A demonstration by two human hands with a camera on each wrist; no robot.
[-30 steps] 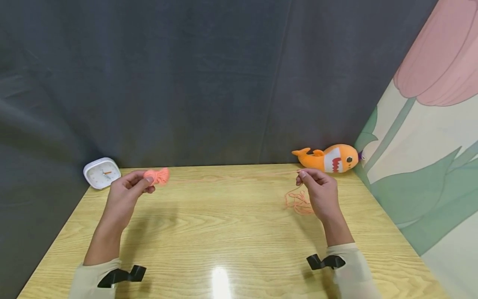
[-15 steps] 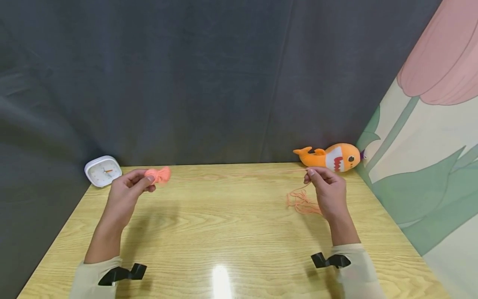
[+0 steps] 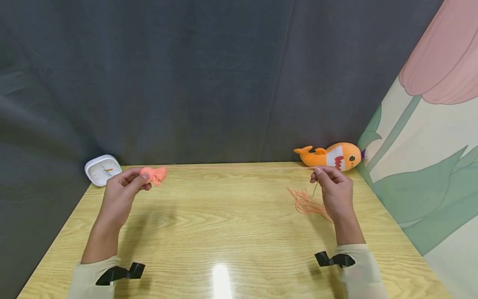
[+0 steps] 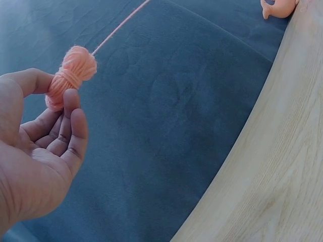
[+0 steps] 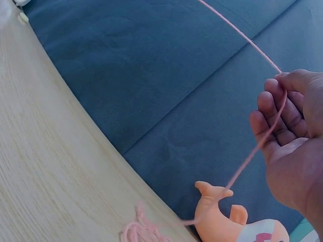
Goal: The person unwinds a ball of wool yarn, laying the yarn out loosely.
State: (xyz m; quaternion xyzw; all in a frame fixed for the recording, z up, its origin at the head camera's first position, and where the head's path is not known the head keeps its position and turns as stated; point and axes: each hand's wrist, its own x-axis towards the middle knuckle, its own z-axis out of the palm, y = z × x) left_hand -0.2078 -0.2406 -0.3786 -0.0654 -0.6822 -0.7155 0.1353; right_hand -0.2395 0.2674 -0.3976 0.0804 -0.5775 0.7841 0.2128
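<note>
In the head view my left hand (image 3: 121, 189) pinches a small wound bundle of coral yarn (image 3: 157, 176) above the table's far left part. The left wrist view shows the bundle (image 4: 71, 75) wrapped round its middle, thumb and fingertips at its lower end. From its upper end a single yarn strand (image 4: 120, 27) runs taut to the right. My right hand (image 3: 334, 189) pinches that strand between thumb and forefinger, in front of the orange plush. Below this hand the yarn (image 5: 252, 154) hangs slack, down to a loose heap of yarn (image 3: 308, 204) on the table.
A white clock (image 3: 103, 170) stands at the table's back left corner. An orange plush shark (image 3: 345, 157) lies at the back right. The wooden table (image 3: 209, 224) ends at a dark curtain (image 3: 186, 83); a wall with a painted flower (image 3: 429, 178) bounds the right.
My right hand has moved right, drawing the strand straight between the hands. The left hand has shifted slightly left, its yarn bundle turning a little. Some loose yarn has been dragged to the right.
</note>
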